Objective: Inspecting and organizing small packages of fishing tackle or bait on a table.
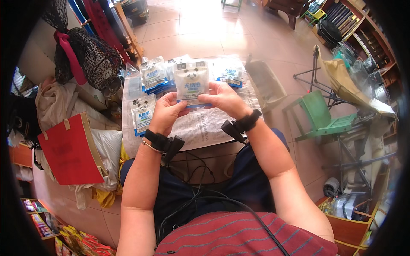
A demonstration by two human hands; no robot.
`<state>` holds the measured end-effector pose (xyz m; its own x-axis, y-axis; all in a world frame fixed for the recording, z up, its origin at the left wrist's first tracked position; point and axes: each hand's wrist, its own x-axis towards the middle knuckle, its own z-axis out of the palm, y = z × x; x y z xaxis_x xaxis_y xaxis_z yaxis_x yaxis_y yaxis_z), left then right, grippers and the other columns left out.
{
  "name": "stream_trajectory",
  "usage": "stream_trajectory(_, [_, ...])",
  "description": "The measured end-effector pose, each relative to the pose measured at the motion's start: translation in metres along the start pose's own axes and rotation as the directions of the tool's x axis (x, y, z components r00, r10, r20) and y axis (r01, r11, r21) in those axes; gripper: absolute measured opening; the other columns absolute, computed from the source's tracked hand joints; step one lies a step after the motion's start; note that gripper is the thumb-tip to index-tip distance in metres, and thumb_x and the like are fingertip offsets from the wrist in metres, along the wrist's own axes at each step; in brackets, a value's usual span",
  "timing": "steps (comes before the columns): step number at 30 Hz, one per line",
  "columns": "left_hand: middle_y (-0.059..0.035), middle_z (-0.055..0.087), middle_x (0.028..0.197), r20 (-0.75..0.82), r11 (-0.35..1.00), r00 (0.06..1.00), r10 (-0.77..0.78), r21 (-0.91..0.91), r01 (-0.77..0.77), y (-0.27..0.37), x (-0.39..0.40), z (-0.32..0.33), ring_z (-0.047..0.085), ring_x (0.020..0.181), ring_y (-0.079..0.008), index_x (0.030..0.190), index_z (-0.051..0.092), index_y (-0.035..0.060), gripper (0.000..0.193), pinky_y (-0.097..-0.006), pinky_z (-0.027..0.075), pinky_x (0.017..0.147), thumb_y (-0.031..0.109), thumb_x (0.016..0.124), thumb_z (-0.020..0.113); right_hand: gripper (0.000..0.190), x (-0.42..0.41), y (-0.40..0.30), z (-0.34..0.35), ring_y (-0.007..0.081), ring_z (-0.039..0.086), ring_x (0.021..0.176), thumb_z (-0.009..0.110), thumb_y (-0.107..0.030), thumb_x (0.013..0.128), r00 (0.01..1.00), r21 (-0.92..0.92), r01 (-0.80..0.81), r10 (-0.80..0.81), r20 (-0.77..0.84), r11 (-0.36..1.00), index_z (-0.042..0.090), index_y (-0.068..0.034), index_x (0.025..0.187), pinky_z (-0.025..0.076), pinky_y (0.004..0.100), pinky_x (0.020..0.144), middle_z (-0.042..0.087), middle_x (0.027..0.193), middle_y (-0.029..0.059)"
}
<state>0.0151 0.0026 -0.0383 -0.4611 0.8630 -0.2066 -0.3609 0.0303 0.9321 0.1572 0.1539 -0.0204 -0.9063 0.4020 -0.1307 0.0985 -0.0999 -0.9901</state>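
Observation:
Between my two hands I hold up a small plastic packet (192,81) with a panda face and blue printing. My left hand (168,112) pinches its lower left corner, thumb in front. On the lower right side, my right hand (224,97) grips the packet with thumb and fingers. Similar packets lie beneath and around it: a pile (154,75) at the back left, a single-looking stack (142,115) left of my left hand, and another (230,75) beyond my right hand. All rest on newspaper (205,131) spread over a low table. A black strap with a small device circles each wrist.
Black cables (200,172) hang across my lap. A red paper bag or folder (72,150) leans on white sacks at left, below black netting (93,57). Right of the table stand a green small chair (320,115) and a folding canvas chair (346,76). Shelves line the right side.

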Motion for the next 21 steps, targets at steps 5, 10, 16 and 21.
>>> stream_trajectory(5, [-0.0108, 0.065, 0.103, 0.014, 1.0, 1.0, 0.013, -0.004, -0.013, -0.0017, -0.0006, -0.0012, 0.066, 0.087, -0.0168, 0.116, 0.052, -0.0008, 0.03, -0.0281, 0.056, 0.077, 0.003, 0.087, 0.061, 0.036, 0.0007, -0.0009, 0.001, 0.0094, 0.061, 0.082, 0.066, -0.01, 0.084, 1.0, -0.013, 0.007, -0.008, -0.007, 1.0, 0.056, -0.001, 0.117, 0.052, 0.0242, 0.069, 0.065, 0.096, 0.0045])
stream_trajectory(10, [-0.0087, 0.066, 0.103, -0.027, 1.0, 0.999, -0.026, 0.008, 0.026, 0.0052, -0.0037, 0.0037, 0.065, 0.085, -0.0144, 0.11, 0.058, 0.0012, 0.025, -0.0275, 0.056, 0.076, 0.007, 0.086, 0.064, 0.034, -0.0001, -0.0014, -0.0006, 0.0089, 0.061, 0.08, 0.066, -0.009, 0.084, 1.0, -0.016, 0.005, -0.004, 0.015, 1.0, 0.057, -0.002, 0.116, 0.052, 0.0237, 0.068, 0.065, 0.095, 0.0043])
stream_trajectory(16, [-0.0064, 0.067, 0.099, 0.021, 1.0, 1.0, 0.013, 0.022, -0.013, 0.0021, 0.0005, -0.0032, 0.065, 0.084, -0.0123, 0.107, 0.059, 0.0005, 0.024, -0.0259, 0.055, 0.074, 0.01, 0.086, 0.065, 0.036, -0.0034, -0.0033, 0.0003, 0.008, 0.061, 0.082, 0.067, -0.011, 0.084, 0.998, -0.036, -0.023, 0.025, 0.057, 0.999, 0.056, -0.002, 0.117, 0.052, 0.0236, 0.069, 0.065, 0.096, 0.0036])
stream_trajectory(21, [-0.0066, 0.067, 0.097, 0.015, 0.995, 0.999, 0.048, 0.084, -0.049, 0.0019, 0.0016, -0.0028, 0.065, 0.082, -0.0114, 0.107, 0.059, -0.0004, 0.024, -0.0245, 0.055, 0.073, 0.009, 0.086, 0.065, 0.038, -0.0026, -0.0023, 0.0048, 0.0075, 0.06, 0.085, 0.066, -0.014, 0.085, 0.998, 0.065, 0.014, -0.019, 0.067, 0.998, 0.054, 0.0, 0.118, 0.051, 0.023, 0.071, 0.064, 0.099, 0.0035])
